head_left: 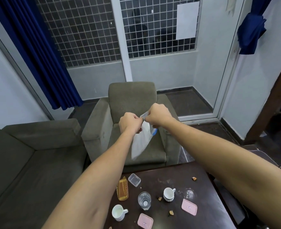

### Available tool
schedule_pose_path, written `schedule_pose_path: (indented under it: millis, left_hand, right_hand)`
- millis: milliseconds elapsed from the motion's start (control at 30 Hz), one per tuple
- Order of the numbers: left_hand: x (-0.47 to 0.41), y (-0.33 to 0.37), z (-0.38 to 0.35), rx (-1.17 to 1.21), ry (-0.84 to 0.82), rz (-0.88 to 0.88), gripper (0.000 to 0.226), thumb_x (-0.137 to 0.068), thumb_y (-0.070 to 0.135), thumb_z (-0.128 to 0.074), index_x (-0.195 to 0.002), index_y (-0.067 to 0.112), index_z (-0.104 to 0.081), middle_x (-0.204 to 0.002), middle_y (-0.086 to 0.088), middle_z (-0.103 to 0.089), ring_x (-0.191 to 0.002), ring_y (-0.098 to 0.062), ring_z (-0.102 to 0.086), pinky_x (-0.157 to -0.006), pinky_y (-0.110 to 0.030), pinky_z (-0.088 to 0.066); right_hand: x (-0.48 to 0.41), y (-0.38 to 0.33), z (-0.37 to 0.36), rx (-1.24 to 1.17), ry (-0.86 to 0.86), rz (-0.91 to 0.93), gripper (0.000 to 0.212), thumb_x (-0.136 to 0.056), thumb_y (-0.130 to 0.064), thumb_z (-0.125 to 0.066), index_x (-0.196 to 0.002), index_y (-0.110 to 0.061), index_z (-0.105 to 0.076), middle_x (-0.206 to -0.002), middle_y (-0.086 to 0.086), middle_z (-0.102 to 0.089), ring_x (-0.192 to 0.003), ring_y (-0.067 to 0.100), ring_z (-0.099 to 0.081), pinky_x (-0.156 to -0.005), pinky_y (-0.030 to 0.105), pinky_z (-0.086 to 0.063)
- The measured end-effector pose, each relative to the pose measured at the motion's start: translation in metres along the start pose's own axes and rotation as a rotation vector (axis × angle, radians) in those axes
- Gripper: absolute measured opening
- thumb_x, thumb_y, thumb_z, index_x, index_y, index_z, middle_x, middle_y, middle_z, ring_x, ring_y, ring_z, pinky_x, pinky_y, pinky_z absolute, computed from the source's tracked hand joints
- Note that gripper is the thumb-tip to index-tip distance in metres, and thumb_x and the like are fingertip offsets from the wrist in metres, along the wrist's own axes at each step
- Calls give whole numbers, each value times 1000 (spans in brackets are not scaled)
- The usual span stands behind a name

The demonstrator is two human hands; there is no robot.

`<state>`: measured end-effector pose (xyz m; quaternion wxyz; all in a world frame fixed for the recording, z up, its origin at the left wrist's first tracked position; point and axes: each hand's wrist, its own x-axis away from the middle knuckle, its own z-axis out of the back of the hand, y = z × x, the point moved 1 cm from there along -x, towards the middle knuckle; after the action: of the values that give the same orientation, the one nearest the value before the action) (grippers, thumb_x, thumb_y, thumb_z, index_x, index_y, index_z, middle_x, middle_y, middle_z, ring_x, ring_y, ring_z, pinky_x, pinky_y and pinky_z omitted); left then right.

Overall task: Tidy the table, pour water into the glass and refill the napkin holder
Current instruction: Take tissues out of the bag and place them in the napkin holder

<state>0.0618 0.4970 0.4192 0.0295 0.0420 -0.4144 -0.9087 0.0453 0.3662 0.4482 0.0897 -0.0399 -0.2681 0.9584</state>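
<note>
left hand (130, 123): raised over armchair (133, 100), fingers curled, pinching top edge of white packet (140, 142).
right hand (158, 115): just beside left, pinching same top edge.
white packet: blue-trimmed, hanging below both hands, in air, well above table (207, 217).
napkin holder (123, 190): gold wire, left side of table; contents cannot be told.
glass (144, 200): upright, mid-table, between two white cups (168, 194) (118, 212).
clear box (134, 179): just beside holder, farther back.
pink lids (189, 206) (145, 220): two, flat.
crumbs (171, 212): scattered near cups.
</note>
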Motion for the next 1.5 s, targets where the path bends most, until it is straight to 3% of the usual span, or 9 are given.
schedule_pose_path:
  millis: [367,633,700,833,900,967,1033,1200,1500]
  left_hand:
    - [14,15,-10,33,21,-103,21,-74,29,-61,-59,15,-64,-49,5,-68,-53,-13,-71,-64,-26,-58]
    - [9,21,-19,243,-45,-140,28,-81,34,-66,-64,12,-66,-55,4,-71,-45,-17,-70,-60,-32,-62]
    - [8,21,-18,302,-64,-136,28,-81,33,-68,-63,12,-66,-56,2,-71,-47,-19,-71,-61,-35,-64]
    - [8,20,-16,431,-143,-142,25,-83,28,-72,-63,13,-68,-56,2,-69,-47,-14,-67,-52,-29,-58]
    - [9,19,-15,476,-166,-139,25,-84,26,-73,-64,12,-68,-56,2,-67,-47,-13,-65,-50,-25,-55]
    - [8,17,-14,470,-160,-125,25,-84,27,-73,-64,12,-68,-56,2,-67,-48,-12,-65,-50,-25,-55]
    - [7,13,-13,420,-125,-81,24,-81,29,-72,-62,15,-66,-56,2,-69,-48,-14,-68,-51,-30,-59]
    - [8,-5,-16,239,-63,29,18,-73,28,-66,-62,13,-67,-55,1,-72,-50,-18,-73,-61,-38,-66]
    - [13,-13,-36,65,-112,72,23,-78,33,-64,-69,15,-74,-78,-7,-77,-78,-33,-75,-76,-39,-64]
  right_hand:
    - [-14,16,-7,-186,-325,-366,12,-93,-20,-62,-95,-9,-56,-110,16,-60,-55,24,-65,-60,29,-53]
    - [-7,19,-6,-273,-422,-411,18,-99,-19,-41,-81,-16,-46,-59,10,-57,-29,16,-51,-46,25,-38]
    - [-6,20,-5,-292,-403,-410,26,-104,-28,-40,-84,-15,-49,-53,6,-59,-43,19,-53,-49,29,-38]
    - [-6,21,-7,-384,-411,-346,39,-113,-34,-27,-150,-27,-36,-126,2,-58,-111,22,-57,-83,27,-37]
    - [-7,21,-10,-388,-429,-332,49,-114,-23,-28,-162,-14,-22,-123,2,-52,-105,17,-52,-87,27,-31]
    - [-7,19,-10,-282,-420,-317,52,-113,-29,-33,-160,-6,-24,-105,5,-52,-77,13,-46,-74,25,-40]
    - [-6,16,-9,-126,-379,-326,46,-110,-40,-36,-148,-13,-39,-100,7,-58,-85,19,-51,-77,26,-46]
    - [-15,17,-12,-62,-283,-350,22,-95,-16,-62,-73,-9,-64,-49,0,-66,-65,13,-68,-86,28,-61]
    - [-8,13,-17,-12,-205,-313,9,-70,-13,-60,-64,-12,-65,-44,1,-66,-30,8,-59,-41,17,-44]
